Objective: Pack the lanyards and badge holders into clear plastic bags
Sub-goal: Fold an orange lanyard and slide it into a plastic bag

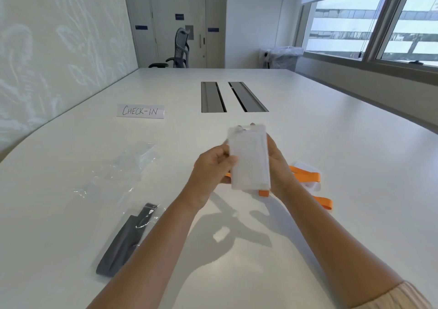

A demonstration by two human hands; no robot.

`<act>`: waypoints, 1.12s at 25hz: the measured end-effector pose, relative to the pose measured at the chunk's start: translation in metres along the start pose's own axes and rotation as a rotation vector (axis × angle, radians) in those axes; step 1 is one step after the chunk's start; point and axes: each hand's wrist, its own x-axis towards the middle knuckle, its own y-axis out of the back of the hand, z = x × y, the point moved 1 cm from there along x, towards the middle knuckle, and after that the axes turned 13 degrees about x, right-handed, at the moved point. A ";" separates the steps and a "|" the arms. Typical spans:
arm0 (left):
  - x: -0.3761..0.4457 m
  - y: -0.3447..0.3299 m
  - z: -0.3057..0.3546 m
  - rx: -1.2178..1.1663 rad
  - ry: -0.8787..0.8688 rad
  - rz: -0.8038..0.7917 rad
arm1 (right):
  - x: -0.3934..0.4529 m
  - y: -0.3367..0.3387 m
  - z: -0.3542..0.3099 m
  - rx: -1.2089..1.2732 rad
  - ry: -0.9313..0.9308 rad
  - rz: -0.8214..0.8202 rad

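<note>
From the head view, both hands hold a translucent white badge holder (248,159) upright above the white tabletop (331,142), a little nearer the person than the paper CHECK-IN sign (141,111) and to its right. The left hand (211,168) has its grip closed on the holder's left edge, thumb across the front face; the right hand (278,166) clamps the right edge from behind, its fingers mostly out of sight. An orange lanyard (305,174) trails from under the holder onto the tabletop on the side away from the sign.

Nearer than the sign and slightly left lie empty clear plastic bags (123,166), and nearer again a bag already holding a grey lanyard (125,240). So one set looks packed and this orange set is, I judge, the one in hand.

To do this step well, gather the loose orange strap against the holder first so it makes one flat bundle, then keep one hand on it while the other opens a bag mouth; feed the narrow end in first.

Hard to make out: the holder is motion-blurred, the metal clip at its top is only a smear, and whether the lanyard is attached cannot be told. A second pale holder may lie beneath the orange loop. The empty bags can't be counted.
</note>
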 end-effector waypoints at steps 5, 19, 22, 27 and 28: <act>-0.007 -0.008 0.006 0.014 -0.121 -0.138 | -0.002 -0.006 -0.003 0.121 -0.423 -0.011; 0.004 0.006 -0.013 -0.145 0.001 0.200 | -0.004 -0.012 0.002 -0.398 -0.112 0.010; 0.009 0.022 -0.015 -0.192 -0.004 0.323 | -0.006 -0.020 0.001 -0.390 -0.099 -0.014; 0.014 0.035 -0.024 -0.230 0.061 0.553 | -0.009 -0.035 0.001 -0.520 -0.254 -0.127; 0.015 0.036 -0.025 -0.220 0.077 0.592 | -0.010 -0.038 0.000 -0.561 -0.278 -0.144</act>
